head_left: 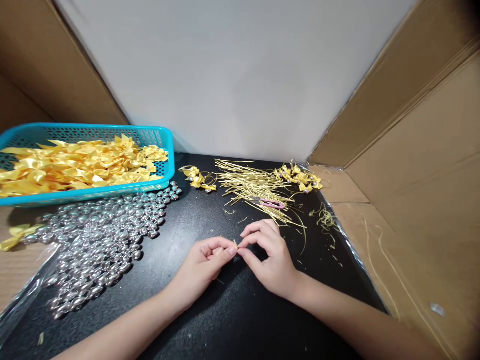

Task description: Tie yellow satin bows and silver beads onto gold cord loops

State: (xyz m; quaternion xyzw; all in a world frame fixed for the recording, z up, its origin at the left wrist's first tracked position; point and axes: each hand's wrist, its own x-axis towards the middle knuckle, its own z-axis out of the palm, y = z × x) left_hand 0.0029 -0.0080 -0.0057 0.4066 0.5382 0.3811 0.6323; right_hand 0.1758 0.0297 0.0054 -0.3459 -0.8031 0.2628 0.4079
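Close together over the black tabletop, my two hands meet fingertip to fingertip. My left hand [205, 265] is closed in a pinch, thumb against index finger, on a short bit of gold cord [236, 244] that pokes up between the fingertips. My right hand [270, 260] pinches at the same bit from the other side with thumb and index finger, its other fingers loosely curled. Most of what they hold is hidden by the fingers. Beyond my right hand lies a loose pile of cut gold cords [251, 182], with pink-handled scissors [273, 204] on it.
A blue basket [170, 155] of yellow ribbon bows [82, 165] stands at the left. Many silver beads [101, 245] spread before it. Bows with beads and cord loops [300, 177] lie at the back right, near tangled cord scraps [325, 218]. Cardboard walls [423, 135] flank the table.
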